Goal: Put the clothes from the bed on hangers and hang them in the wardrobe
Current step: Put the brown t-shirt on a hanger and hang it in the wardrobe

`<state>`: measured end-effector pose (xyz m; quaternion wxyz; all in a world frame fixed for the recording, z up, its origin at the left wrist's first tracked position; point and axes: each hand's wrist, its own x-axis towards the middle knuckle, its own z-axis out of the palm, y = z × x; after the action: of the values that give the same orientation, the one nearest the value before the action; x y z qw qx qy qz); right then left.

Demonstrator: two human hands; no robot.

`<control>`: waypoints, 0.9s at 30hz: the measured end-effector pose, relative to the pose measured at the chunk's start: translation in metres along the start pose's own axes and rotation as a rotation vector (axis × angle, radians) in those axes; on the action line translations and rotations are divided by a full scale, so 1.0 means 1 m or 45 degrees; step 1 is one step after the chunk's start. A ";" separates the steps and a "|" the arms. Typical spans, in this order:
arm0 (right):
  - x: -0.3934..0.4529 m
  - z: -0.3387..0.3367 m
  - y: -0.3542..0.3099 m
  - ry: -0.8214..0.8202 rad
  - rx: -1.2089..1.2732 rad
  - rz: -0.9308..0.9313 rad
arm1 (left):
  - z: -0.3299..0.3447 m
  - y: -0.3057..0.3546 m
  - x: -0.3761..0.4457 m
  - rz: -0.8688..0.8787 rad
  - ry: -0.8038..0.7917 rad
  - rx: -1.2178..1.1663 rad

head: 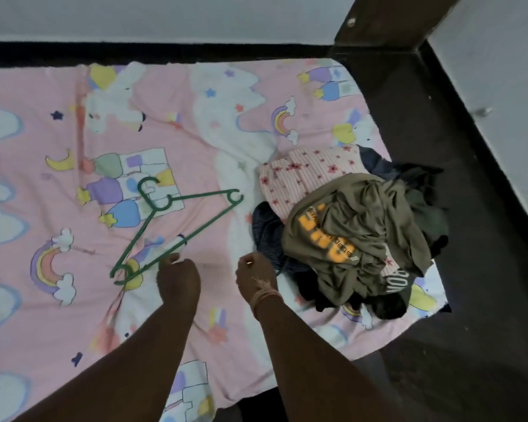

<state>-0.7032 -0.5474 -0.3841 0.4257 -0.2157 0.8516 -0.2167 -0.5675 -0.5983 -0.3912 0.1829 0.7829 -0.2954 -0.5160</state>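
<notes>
Head view, one entry per item.

Bed (58,132): pink sheet printed with rainbows, clouds and stars, set in a dark frame against a pale wall. No wardrobe was in sight.

Green hanger (177,229): thin plastic, lying flat on the sheet left of centre, hook pointing away from the person. It may have been two hangers stacked; I could not tell. Judged light and stiff, easy to lift by the bottom bar or the neck below the hook, and likely to snag if a second one lay nested under it.

Left hand (177,278): fingers curled down onto the near bar of the hanger, apparently pinching it.

Right hand (255,275): hovering just right of the left, a thread band at the wrist, fingers curled together. Whether it held anything I could not tell.

Pile of clothes (348,239): heaped at the right end of the bed, near the right hand but not touched. On top, an olive t-shirt (363,233) with orange lettering, crumpled; beneath it a pink striped garment (302,178) with small red flowers, and dark pieces at the edges. All judged soft, limp and light; the t-shirt best taken at the shoulders or collar so it opens for the hanger.
</notes>
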 end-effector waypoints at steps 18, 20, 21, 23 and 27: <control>0.044 -0.249 0.028 0.469 -0.209 -0.164 | 0.165 0.088 -0.144 0.077 -0.801 -0.073; 0.054 -0.259 0.036 0.345 -0.102 -0.206 | 0.181 0.091 -0.149 -0.006 -0.824 -0.156; 0.057 -0.260 0.036 0.275 -0.123 -0.211 | 0.186 0.093 -0.153 -0.034 -0.821 -0.167; 0.057 -0.258 0.035 0.212 -0.192 -0.221 | 0.192 0.097 -0.162 -0.090 -0.822 -0.180; 0.014 -0.247 0.012 0.366 0.057 -0.235 | 0.183 0.105 -0.178 -0.149 -0.789 -0.243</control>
<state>-0.9153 -0.4999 -0.2653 0.2825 -0.2504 0.8753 -0.3023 -0.8158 -0.5581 -0.2776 0.1269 0.5836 -0.2420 -0.7647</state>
